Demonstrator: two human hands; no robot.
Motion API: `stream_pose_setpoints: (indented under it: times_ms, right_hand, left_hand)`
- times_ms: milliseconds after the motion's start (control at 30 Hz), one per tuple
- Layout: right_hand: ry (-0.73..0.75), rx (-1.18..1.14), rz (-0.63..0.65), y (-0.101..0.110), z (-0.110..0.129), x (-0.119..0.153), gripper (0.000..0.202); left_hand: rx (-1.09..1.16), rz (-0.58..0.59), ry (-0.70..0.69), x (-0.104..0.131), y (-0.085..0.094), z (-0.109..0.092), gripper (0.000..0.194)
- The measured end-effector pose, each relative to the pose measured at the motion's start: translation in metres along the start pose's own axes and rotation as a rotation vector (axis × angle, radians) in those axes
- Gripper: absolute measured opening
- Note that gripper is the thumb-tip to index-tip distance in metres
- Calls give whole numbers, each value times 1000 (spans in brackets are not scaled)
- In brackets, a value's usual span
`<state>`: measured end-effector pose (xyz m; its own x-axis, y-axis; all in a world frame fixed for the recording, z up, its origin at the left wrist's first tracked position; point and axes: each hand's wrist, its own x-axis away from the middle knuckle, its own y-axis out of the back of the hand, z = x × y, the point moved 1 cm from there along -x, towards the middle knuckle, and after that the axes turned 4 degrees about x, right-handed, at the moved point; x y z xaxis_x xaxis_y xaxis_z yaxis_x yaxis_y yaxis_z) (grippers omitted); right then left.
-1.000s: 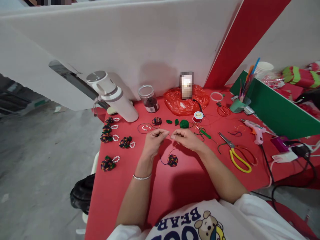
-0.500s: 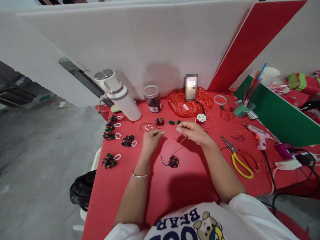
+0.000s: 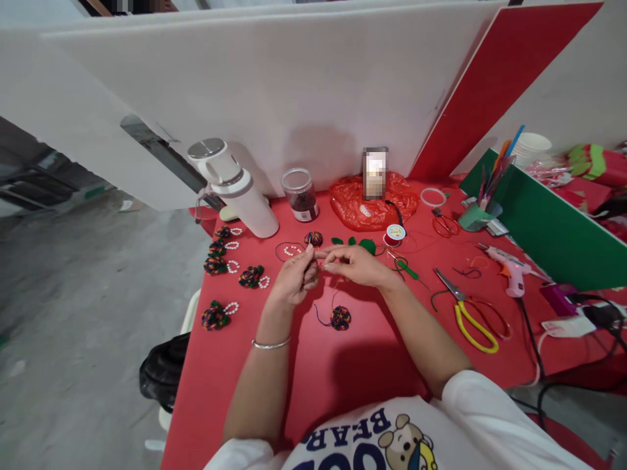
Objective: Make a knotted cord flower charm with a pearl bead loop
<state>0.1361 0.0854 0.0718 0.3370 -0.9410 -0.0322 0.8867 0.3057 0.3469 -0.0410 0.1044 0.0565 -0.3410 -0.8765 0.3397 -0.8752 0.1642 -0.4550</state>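
My left hand (image 3: 294,275) is closed in a pinch above the red table, its fingertips on something too small to make out. Touching or nearly touching it, my right hand (image 3: 357,264) is also pinched, and a thin orange thread (image 3: 335,290) hangs below its fingers. The thread runs down to a round multicoloured yarn piece (image 3: 340,318) lying on the table. Beyond my hands are a multicoloured yarn ball (image 3: 313,239), a string of white beads (image 3: 292,250), green leaf pieces (image 3: 367,246) and a thread spool (image 3: 394,234).
Several yarn pieces with bead loops (image 3: 215,316) lie at the left near a white bottle (image 3: 252,205). A jar (image 3: 299,196) and red plastic bag (image 3: 372,212) stand behind. At right are yellow-handled scissors (image 3: 473,326), a green-handled tool (image 3: 407,268) and a glue gun (image 3: 512,271).
My hands have come together from apart, the right moving left. The green-handled tool and more of the green pieces now show beyond my right hand.
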Motion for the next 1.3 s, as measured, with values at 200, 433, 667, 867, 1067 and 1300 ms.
stream_pose_setpoints:
  times_ms: [200,433,667,867,1067,1300]
  right_hand:
    - [-28,78,-141,-1,-11,-4,19]
    - [95,-93,-98,-11,-7,-3,14]
    - [52,70,-188,-16,-3,-2,14]
    - [-105,387,-321,-5,-7,0,13]
    - [22,267,-344,-3,0,2,10]
    - [125,-101,-135,-28,15,6,9]
  left_hand:
    - [-25,-76,-94,1,-1,-4,53]
    - [-8,0,-42,4,-8,-5,56]
    - [-56,20,-10,3,-5,-1,55]
    - [270,-312,-379,0,17,-22,39]
    - [332,-372,-353,-5,15,-20,34]
    - [303,-232,-337,1,-8,-6,38]
